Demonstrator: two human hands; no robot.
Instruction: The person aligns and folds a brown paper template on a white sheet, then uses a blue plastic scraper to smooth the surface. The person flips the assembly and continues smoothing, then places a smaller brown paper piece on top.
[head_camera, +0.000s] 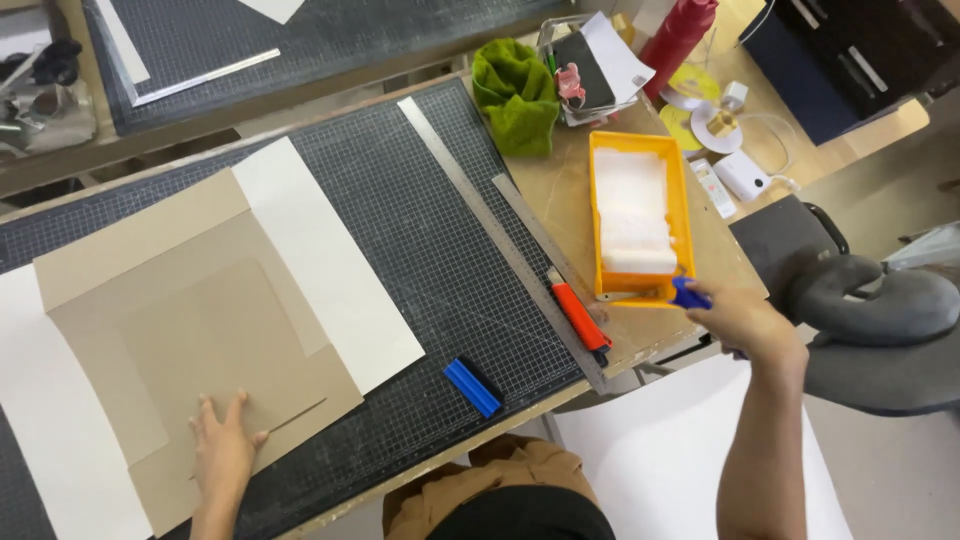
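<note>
Right hand (738, 318) is gripping blue-handled roller (690, 295) in orange glue tray (682, 205), loading glue; left hand (222, 450), flat and open, is pinning brown cardboard sheets (200, 330). Next likely needs rolling glue evenly over board.

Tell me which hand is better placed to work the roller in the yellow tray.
Right: the right hand already grips the roller's blue handle at the yellow tray. The left hand lies flat on the brown cardboard.
</note>
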